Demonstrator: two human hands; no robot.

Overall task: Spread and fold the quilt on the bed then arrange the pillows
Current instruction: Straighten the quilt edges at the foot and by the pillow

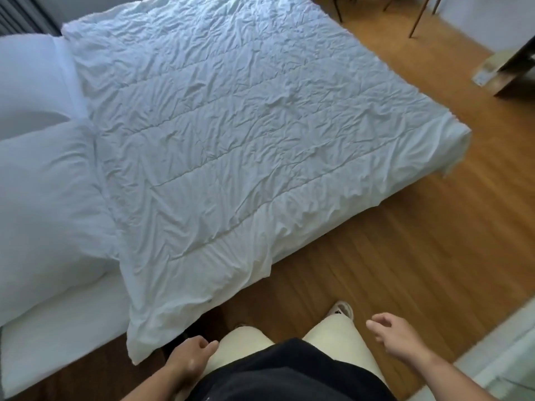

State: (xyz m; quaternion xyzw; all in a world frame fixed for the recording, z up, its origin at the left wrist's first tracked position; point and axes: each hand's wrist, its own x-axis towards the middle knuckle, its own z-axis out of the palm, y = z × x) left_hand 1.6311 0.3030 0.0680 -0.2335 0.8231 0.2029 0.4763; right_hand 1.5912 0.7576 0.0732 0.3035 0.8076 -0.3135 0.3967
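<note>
Fingers curl loosely on the left hand (192, 355) beside the thigh, holding nothing; the right hand (395, 335) hangs with fingers spread, also empty. Neither touches the white quilt (231, 134), which lies spread flat on the bed (52, 328), its long axis running from lower left to upper right. 2 pillows (43, 183) sit at the left end.

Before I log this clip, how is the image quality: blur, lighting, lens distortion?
Head view: the quilt is sharp enough to show its creases, lit cool and bluish; the pillows are nearly washed out, with little texture; the right hand is slightly motion-blurred; the wide lens bows the bed edges and floorboards.
</note>
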